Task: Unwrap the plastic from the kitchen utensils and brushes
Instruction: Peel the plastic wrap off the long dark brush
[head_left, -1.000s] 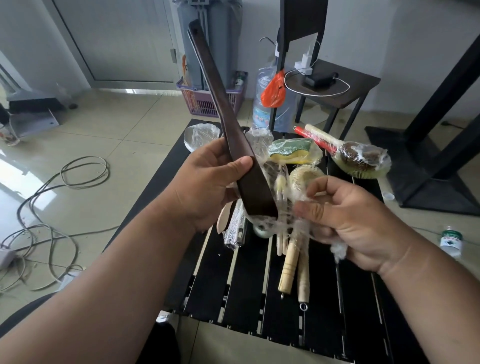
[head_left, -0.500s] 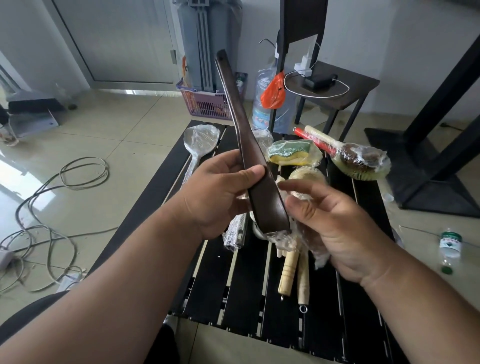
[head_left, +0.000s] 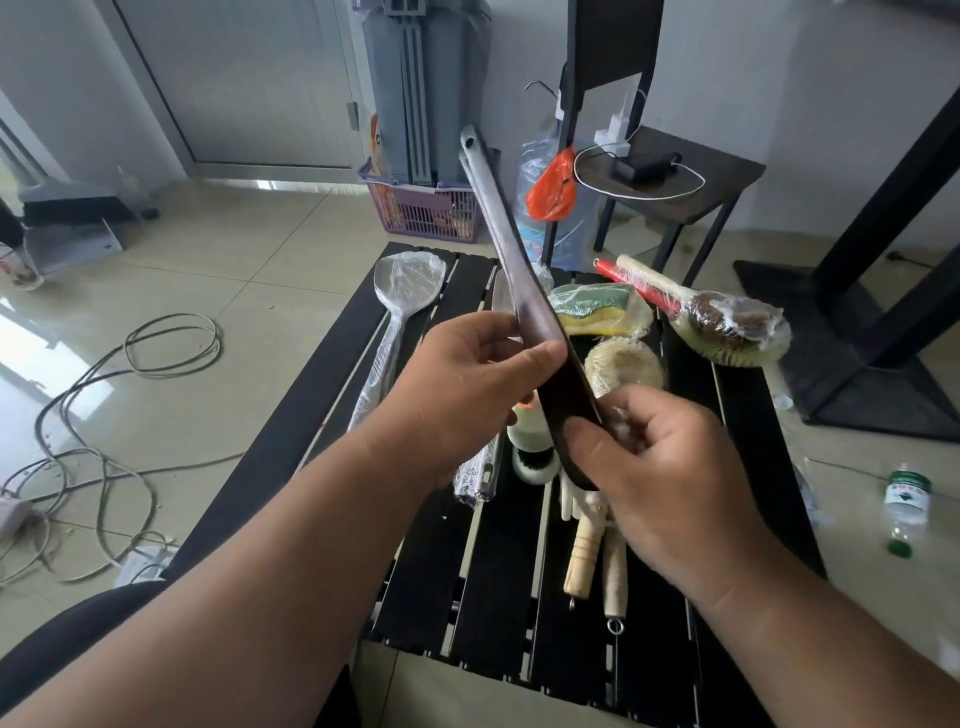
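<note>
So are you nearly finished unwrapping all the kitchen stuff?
Not nearly. The left hand holds the long dark wooden spatula, which looks almost bare, while the right hand pinches crumpled clear plastic at its blade. Still wrapped on the black slatted table: the clear serving spoon, yellow-green sponge and round bristle brush.

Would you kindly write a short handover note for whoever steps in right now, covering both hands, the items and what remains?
Left hand: grips the dark wooden spatula at mid-length, handle pointing up and away.
Right hand: fingers curled round the spatula's lower blade end, with a bit of clear plastic at the fingertips.
Done: the spatula's handle looks bare; whether the blade is fully free is hidden by the right hand.
Left, all on the black slatted table and wrapped: metal ladle, sponge, round scrubber, red-handled brush. The wooden-handled brushes lie under the hands; wrap unclear.
</note>
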